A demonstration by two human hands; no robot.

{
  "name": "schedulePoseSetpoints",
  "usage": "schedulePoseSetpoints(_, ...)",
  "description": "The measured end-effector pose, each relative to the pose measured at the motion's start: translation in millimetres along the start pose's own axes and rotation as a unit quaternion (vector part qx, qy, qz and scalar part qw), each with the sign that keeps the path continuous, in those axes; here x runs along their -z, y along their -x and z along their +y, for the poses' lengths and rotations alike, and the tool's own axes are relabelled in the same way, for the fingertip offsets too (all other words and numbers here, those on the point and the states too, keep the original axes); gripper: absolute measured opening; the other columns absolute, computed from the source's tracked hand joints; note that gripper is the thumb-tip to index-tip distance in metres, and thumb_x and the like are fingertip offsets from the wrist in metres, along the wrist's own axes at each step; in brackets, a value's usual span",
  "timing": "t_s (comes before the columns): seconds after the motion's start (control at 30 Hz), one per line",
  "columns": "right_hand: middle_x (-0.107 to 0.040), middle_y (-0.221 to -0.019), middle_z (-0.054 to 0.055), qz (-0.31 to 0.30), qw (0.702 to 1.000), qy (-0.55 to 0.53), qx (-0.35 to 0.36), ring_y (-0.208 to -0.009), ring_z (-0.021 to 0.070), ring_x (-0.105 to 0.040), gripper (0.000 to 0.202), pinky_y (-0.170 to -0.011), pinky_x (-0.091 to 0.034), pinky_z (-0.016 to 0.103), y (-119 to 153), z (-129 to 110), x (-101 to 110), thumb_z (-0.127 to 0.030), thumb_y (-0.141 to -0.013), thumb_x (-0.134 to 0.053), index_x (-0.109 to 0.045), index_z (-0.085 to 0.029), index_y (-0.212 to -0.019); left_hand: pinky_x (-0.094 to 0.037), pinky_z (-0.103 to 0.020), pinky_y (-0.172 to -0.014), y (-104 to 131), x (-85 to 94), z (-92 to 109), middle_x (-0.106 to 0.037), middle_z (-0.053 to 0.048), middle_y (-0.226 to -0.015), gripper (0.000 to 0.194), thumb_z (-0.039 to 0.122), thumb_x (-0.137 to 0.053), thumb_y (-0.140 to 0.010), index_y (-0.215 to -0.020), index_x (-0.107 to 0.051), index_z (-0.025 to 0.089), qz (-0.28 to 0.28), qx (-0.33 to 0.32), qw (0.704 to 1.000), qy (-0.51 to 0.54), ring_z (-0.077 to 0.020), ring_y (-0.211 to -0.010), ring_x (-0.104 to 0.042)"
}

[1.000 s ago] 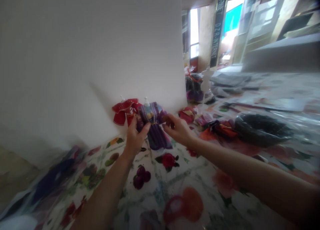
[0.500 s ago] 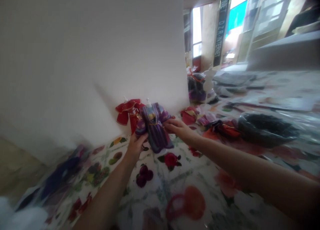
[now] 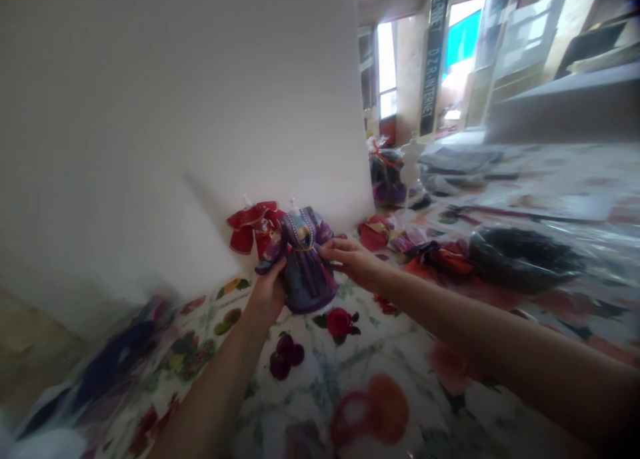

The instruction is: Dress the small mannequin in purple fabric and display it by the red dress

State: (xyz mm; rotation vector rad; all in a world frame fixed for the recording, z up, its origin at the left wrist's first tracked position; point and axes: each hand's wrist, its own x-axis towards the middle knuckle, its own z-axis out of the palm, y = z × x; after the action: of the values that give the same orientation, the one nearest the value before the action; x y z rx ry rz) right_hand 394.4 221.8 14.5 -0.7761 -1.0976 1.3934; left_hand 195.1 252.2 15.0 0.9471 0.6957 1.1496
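A small purple doll dress (image 3: 306,272) with long patterned sleeves and a beaded neckline stands upright on a white doll-sized dress form (image 3: 294,204). My left hand (image 3: 271,286) is closed at its left side, just below the left sleeve. On the right, my right hand (image 3: 347,254) pinches the dress near the waist and right sleeve. Behind and to the left, a red doll outfit with gold trim (image 3: 243,231) hangs on another white form against the wall. Parts of both hands' fingertips are hidden by the cloth.
A white wall (image 3: 190,92) rises behind the dresses. The fruit-and-flower tablecloth (image 3: 310,399) covers the table. To the right lie red and orange cloth pieces (image 3: 445,256), a black bundle in clear plastic (image 3: 525,252) and a bare white form (image 3: 411,162). Dark blue fabric (image 3: 115,352) lies at left.
The skirt has swung slightly left and now hangs wider and straighter. The left sleeve sits lower and further left. My right hand has shifted a little left toward the waist.
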Motion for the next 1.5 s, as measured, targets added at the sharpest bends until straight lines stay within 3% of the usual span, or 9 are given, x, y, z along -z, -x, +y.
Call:
schedulePoseSetpoints(0.13, -0.060, -0.080, -0.001, 0.014, 1.000, -0.026, 0.009, -0.074, 0.0117, -0.053, 0.028, -0.069, -0.039, 0.025, -1.8, 4.2, -2.1, -0.038, -0.069, -0.079, -0.061, -0.018, -0.075, -0.051, -0.031, -0.070, -1.7, -2.6, 6.2, -0.069, -0.003, -0.081, 0.030, 0.038, -0.079, -0.066, -0.086, -0.067, 0.019, 0.010, 0.008, 1.000, -0.002, -0.0171, -0.076, -0.065)
schedulePoseSetpoints(0.27, -0.060, -0.080, -0.001, 0.011, 0.998, -0.058, -0.001, -0.072, 0.0114, -0.053, 0.028, -0.067, -0.039, 0.025, -3.3, 5.6, -6.0, -0.038, -0.069, -0.079, -0.062, -0.018, -0.076, -0.054, -0.035, -0.076, 1.0, -9.6, 8.5, -0.072, -0.005, -0.095, 0.032, 0.041, -0.080, -0.069, -0.091, -0.067, 0.022, -0.014, -0.072, 0.995, -0.069, -0.0229, -0.094, -0.066)
schedulePoseSetpoints(0.43, -0.059, -0.075, -0.002, 0.026, 0.997, -0.066, -0.004, -0.067, 0.0107, -0.051, 0.028, -0.064, -0.037, 0.025, -3.2, 5.7, -11.3, -0.039, -0.067, -0.078, -0.061, -0.018, -0.074, -0.055, -0.038, -0.069, 6.8, -10.4, 7.8, -0.071, -0.006, -0.089, 0.034, 0.047, -0.080, -0.068, -0.089, -0.067, 0.023, -0.013, -0.098, 0.985, -0.140, -0.0274, -0.094, -0.066)
schedulePoseSetpoints(0.8, -0.060, -0.071, -0.002, 0.018, 0.995, -0.097, 0.004, -0.063, 0.0114, -0.053, 0.026, -0.064, -0.040, 0.027, -7.8, 9.4, -13.8, -0.036, -0.067, -0.077, -0.060, -0.018, -0.074, -0.049, -0.026, -0.059, 13.8, -11.1, 9.4, -0.067, 0.001, -0.077, 0.027, 0.032, -0.083, -0.066, -0.086, -0.066, 0.023, 0.011, -0.087, 0.988, -0.127, -0.0145, -0.071, -0.062)
schedulePoseSetpoints(1.07, -0.061, -0.069, -0.002, 0.025, 0.990, -0.135, 0.013, -0.064, 0.0121, -0.054, 0.022, -0.065, -0.042, 0.026, -11.8, 17.1, -14.7, -0.033, -0.069, -0.076, -0.061, -0.018, -0.074, -0.046, -0.025, -0.055, 16.3, -9.7, 6.1, -0.072, -0.001, -0.085, 0.033, 0.033, -0.084, -0.066, -0.093, -0.068, 0.024, 0.029, -0.079, 0.991, -0.108, -0.0174, -0.075, -0.066)
schedulePoseSetpoints(1.33, -0.060, -0.063, -0.002, 0.049, 0.987, -0.149, 0.010, -0.060, 0.0125, -0.054, 0.023, -0.060, -0.042, 0.026, -8.9, 12.7, -18.0, -0.032, -0.063, -0.079, -0.063, -0.018, -0.071, -0.053, -0.025, -0.066, 19.0, -13.5, 2.6, -0.072, -0.001, -0.084, 0.038, 0.029, -0.087, -0.061, -0.094, -0.070, 0.020, 0.021, -0.137, 0.984, -0.110, -0.0157, -0.075, -0.067)
schedulePoseSetpoints(1.5, -0.055, -0.058, -0.004, 0.054, 0.989, -0.138, 0.018, -0.055, 0.0103, -0.048, 0.026, -0.055, -0.037, 0.025, -10.4, 14.8, -17.8, -0.035, -0.063, -0.079, -0.059, -0.019, -0.067, -0.050, -0.022, -0.063, 17.8, -12.8, 0.9, -0.067, 0.003, -0.070, 0.025, 0.025, -0.085, -0.064, -0.085, -0.071, 0.019, 0.028, -0.171, 0.970, -0.172, -0.0111, -0.064, -0.062)
